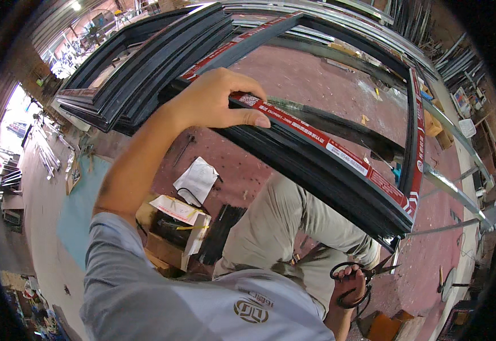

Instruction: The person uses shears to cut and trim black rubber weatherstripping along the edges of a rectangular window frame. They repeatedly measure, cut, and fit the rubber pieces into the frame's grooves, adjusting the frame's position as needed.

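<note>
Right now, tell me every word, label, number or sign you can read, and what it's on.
I won't copy wording or numbers, but here's where they stand:
Frame, near bar: red strip with white characters, a square code and a numbered white patch.
Frame, right side: another red strip, too small to read.
Shirt: round gold emblem with lettering above.
Box flap: red print, too small.
Paper: any print too faint.

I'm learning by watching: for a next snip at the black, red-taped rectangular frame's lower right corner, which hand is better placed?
Right, likely: the right hand holds black-handled scissors, blades apart, close to that corner in view. The left hand grips the frame farther left.
</note>
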A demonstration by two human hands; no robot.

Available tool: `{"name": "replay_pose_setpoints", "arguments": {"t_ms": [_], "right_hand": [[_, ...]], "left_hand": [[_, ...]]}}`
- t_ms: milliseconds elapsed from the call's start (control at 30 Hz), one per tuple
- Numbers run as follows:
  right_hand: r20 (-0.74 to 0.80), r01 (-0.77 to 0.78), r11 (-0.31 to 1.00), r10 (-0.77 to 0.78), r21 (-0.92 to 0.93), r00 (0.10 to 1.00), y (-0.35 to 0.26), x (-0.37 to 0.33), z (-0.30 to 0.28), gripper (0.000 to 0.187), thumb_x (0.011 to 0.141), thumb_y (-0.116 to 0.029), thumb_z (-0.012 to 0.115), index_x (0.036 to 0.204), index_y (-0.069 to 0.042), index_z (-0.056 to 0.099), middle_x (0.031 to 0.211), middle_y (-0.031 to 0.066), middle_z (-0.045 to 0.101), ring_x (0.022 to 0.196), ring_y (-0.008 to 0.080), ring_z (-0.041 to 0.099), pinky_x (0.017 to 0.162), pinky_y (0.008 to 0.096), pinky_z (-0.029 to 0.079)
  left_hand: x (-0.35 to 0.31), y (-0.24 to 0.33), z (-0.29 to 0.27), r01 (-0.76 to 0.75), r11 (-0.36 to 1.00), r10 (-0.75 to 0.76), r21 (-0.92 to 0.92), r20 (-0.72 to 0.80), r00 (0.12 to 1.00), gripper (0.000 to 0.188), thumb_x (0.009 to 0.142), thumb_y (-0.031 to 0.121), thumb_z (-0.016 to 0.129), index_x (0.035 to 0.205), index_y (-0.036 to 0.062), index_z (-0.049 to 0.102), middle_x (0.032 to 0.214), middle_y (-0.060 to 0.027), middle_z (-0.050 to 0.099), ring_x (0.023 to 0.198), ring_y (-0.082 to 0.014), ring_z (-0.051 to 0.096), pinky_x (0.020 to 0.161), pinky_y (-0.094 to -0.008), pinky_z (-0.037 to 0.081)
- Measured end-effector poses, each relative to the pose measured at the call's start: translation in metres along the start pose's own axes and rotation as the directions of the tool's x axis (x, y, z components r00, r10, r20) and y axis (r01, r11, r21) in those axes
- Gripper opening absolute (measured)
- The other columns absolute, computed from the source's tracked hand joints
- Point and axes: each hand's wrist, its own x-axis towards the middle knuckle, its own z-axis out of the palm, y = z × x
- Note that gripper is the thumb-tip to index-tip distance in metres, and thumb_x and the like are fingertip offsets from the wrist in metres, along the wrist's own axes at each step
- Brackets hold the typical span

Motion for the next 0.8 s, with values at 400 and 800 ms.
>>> {"name": "replay_pose_setpoints", "arguments": {"t_ms": [400, 800], "right_hand": [[-0.048, -0.023, 0.998, 0.02, -0.058, 0.999, -0.003, -0.002, 0.008, 0.025, 0.099, -0.033, 0.054, 0.108, -0.01, 0.057, 0.089, 0.0032, 0.058, 0.08, 0.0191, 0.057, 0.078, 0.0378, 0.049], [-0.076, -0.017, 1.0, 0.016, -0.013, 0.997, 0.004, -0.004, 0.004, 0.034, 0.104, -0.038, 0.047, 0.111, -0.007, 0.058, 0.09, 0.0073, 0.061, 0.079, 0.0235, 0.06, 0.075, 0.0406, 0.052]], "left_hand": [[-0.017, -0.021, -0.025, 0.191, 0.98, -0.186, -0.06, 0.08, 0.979, 0.046, 0.074, 0.037, 0.088, 0.098, 0.0007, 0.071, 0.091, -0.0056, 0.072, 0.084, -0.0141, 0.066, 0.079, -0.0304, 0.051], [-0.012, -0.007, -0.017, 0.308, 0.951, -0.309, 0.035, 0.008, 0.951, 0.048, 0.07, 0.042, 0.091, 0.09, 0.0023, 0.072, 0.08, -0.0035, 0.07, 0.076, -0.0118, 0.064, 0.073, -0.0284, 0.051]]}}
